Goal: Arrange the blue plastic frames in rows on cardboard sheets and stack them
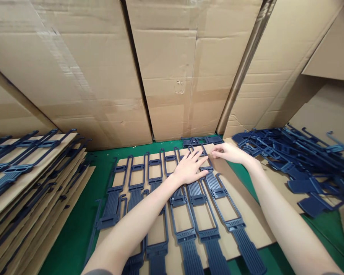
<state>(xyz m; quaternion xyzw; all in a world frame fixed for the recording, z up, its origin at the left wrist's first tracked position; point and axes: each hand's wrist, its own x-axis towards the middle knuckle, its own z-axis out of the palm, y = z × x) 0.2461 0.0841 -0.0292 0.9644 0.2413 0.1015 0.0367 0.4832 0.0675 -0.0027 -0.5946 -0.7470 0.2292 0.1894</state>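
Note:
My left hand point(190, 168) lies with its fingers spread over dark blue plastic frames near the far edge of a cardboard sheet point(232, 187). My right hand point(227, 152) is just right of it, at the sheet's far right corner. Its thumb and fingers are curled together in a pinch, and whatever is between them is too small to make out. The frames, such as the one with a ribbed flat end point(229, 214), have hooked tips and rectangular openings. They lie side by side in two rows. My left forearm hides some of them.
On the left stands a stack of cardboard sheets point(71, 172) layered with similar frames. A loose heap of dark blue frames point(289, 156) lies at the right. More frames point(202, 141) lie beyond the sheet on the green surface point(103, 160). Tall cardboard boxes point(174, 76) wall off the back.

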